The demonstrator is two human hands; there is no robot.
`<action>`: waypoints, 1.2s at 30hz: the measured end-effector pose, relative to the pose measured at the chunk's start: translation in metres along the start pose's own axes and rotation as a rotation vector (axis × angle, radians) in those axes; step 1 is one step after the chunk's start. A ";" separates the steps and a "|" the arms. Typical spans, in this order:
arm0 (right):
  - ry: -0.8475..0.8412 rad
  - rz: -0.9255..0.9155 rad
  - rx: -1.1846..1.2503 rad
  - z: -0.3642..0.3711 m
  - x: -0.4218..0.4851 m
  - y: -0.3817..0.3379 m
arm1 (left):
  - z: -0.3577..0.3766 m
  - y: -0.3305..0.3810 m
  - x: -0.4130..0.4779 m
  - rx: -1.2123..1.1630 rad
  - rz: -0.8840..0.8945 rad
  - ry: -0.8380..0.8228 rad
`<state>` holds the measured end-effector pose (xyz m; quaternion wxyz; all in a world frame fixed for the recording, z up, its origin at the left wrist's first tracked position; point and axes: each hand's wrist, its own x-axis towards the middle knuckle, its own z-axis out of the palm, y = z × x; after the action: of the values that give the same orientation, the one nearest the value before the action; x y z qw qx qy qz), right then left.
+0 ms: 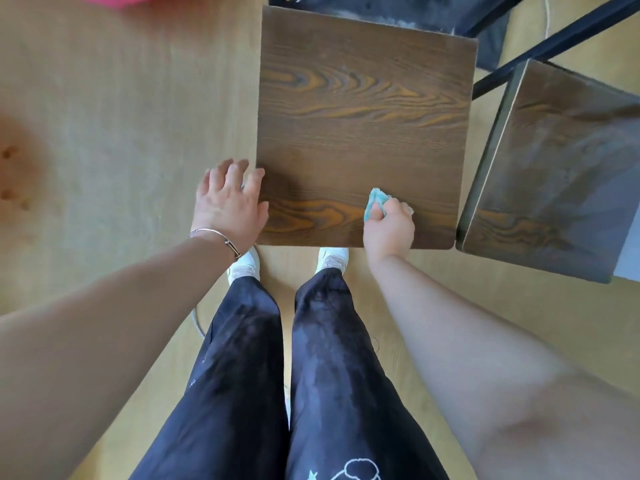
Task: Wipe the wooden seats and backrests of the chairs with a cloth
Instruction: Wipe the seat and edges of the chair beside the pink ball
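Our right grip point(388, 225) clamps the teal cloth point(375, 202) onto the near right of the wooden seat point(363, 98) to wipe. Our left grip point(230, 199), fingers spread, rests at its near left edge, probably steadying it.

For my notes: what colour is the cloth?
The cloth is teal; head view shows it.

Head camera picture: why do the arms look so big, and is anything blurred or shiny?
Head view: the wide lens swells the forearms and bends the right-hand chair seat; that seat shows pale glare; the middle seat is fairly evenly lit, its grain sharp; the left hand is slightly blurred, the right hand and its cloth crisper; an orange smear clouds the left edge.
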<state>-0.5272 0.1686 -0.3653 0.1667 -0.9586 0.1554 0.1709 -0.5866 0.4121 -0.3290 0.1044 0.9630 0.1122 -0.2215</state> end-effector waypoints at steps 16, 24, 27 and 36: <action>-0.248 -0.627 -0.199 0.031 0.054 -0.193 | 0.007 -0.067 -0.026 -0.118 -0.145 0.027; -0.288 -0.733 -0.274 0.044 -0.006 -0.162 | -0.004 -0.064 -0.025 -0.102 -0.094 0.024; -0.356 -0.763 -0.228 0.054 -0.051 -0.124 | -0.007 -0.065 -0.023 -0.094 -0.086 0.012; -0.393 -0.635 -0.080 0.043 -0.068 -0.060 | -0.016 -0.056 -0.013 -0.032 -0.026 0.001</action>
<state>-0.5779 0.2547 -0.3616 0.2003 -0.9137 -0.1914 0.2973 -0.6062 0.4672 -0.3179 0.1170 0.9598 0.1282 -0.2206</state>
